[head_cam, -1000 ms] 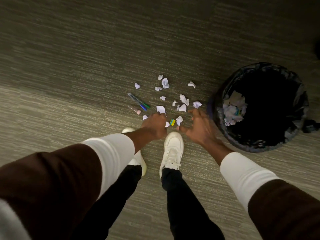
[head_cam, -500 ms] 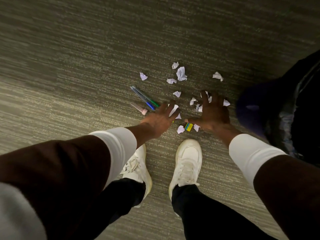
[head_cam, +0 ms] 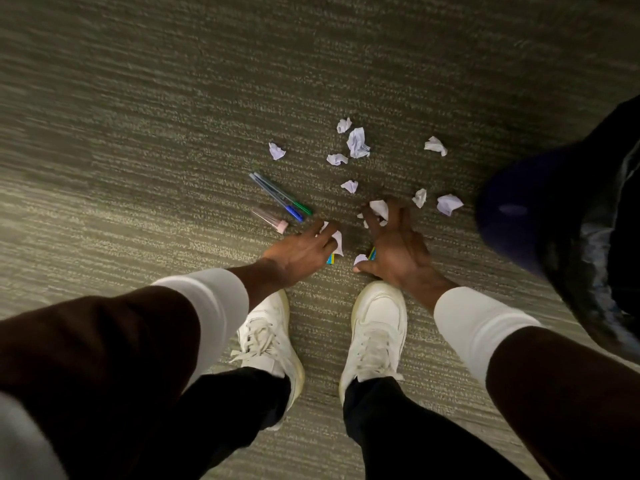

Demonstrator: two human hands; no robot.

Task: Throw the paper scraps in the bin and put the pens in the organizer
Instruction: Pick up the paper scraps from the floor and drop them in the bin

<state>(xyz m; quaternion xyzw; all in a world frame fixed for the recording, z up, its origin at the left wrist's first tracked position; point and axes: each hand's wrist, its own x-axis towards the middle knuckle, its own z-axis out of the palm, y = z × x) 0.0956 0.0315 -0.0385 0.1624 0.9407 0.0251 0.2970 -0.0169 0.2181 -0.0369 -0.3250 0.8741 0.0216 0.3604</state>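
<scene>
On the carpet (head_cam: 138, 133), the pens (head_cam: 282, 199) lie just left of and beyond the left hand (head_cam: 298, 252), long axes running from far-left toward it, so that hand is the nearer one for them. Its grip is curled, pinching a scrap (head_cam: 336, 241), while the right hand (head_cam: 398, 249) has fingers spread over more scraps (head_cam: 379, 208), others loose beyond. The bin (head_cam: 568, 237) stands right, nearest the right hand; its contents don't show, and no organizer is visible.
</scene>
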